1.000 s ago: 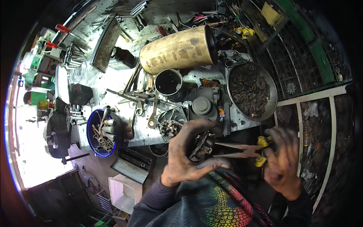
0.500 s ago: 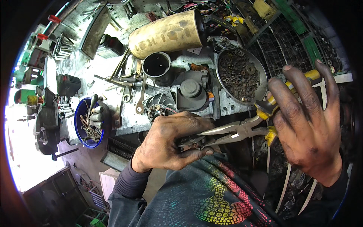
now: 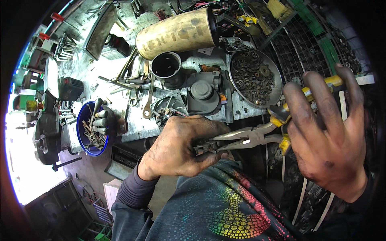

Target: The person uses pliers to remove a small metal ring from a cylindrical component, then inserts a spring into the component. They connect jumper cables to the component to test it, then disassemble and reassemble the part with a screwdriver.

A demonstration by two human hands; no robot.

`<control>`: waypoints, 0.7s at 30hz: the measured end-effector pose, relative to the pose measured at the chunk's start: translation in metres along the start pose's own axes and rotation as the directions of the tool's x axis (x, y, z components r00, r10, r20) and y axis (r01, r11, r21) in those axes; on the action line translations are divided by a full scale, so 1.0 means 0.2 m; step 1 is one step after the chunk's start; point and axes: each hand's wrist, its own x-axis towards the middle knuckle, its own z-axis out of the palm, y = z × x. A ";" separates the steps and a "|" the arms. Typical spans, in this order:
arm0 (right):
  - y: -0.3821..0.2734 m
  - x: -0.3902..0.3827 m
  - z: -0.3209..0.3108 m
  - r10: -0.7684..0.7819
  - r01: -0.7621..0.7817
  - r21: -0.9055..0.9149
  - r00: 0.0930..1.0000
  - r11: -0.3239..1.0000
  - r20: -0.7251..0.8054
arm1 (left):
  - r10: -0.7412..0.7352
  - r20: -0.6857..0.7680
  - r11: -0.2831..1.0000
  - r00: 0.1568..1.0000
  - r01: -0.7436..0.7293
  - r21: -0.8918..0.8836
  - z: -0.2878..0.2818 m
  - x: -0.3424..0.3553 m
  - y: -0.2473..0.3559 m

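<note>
My left hand point(image 3: 177, 148) is closed round a dark metal part point(image 3: 206, 147), mostly hidden by my fingers and too small to name. My right hand point(image 3: 323, 136) holds pliers point(image 3: 251, 136) by their yellow-and-black handles, with my fingers curled over the upper one. The long jaws point left and reach into my left hand at the part; I cannot tell if they grip it. Just behind my hands on the bench sit a fan-like housing point(image 3: 169, 106) and a grey casting point(image 3: 201, 98).
The bench point(image 3: 146, 124) holds a cardboard-coloured cylinder point(image 3: 175, 32), a black can point(image 3: 165, 64), wrenches point(image 3: 148, 110), a round pan of small metal parts point(image 3: 255, 78) and a blue bowl of tools point(image 3: 84, 144). A wire rack point(image 3: 305, 48) stands at the right, a vise point(image 3: 46, 140) at the left.
Over the last second the pliers have swung up at the handle end with my right hand, and my left hand has turned back-upward over the part. The last half second shows little difference.
</note>
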 end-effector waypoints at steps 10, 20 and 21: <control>-0.03 -0.04 0.06 0.049 -0.050 0.019 0.999 0.999 0.015 | -0.074 -0.042 0.997 0.996 0.074 -0.014 0.03 0.00 0.00; 0.01 -0.30 0.37 0.172 -0.195 0.366 0.981 0.910 0.093 | -0.344 -0.296 0.938 0.891 0.308 -0.160 0.14 -0.02 -0.06; 0.01 -0.33 0.47 0.233 -0.245 0.372 0.969 0.895 0.077 | -0.336 -0.324 0.934 0.885 0.268 -0.236 0.15 -0.02 -0.08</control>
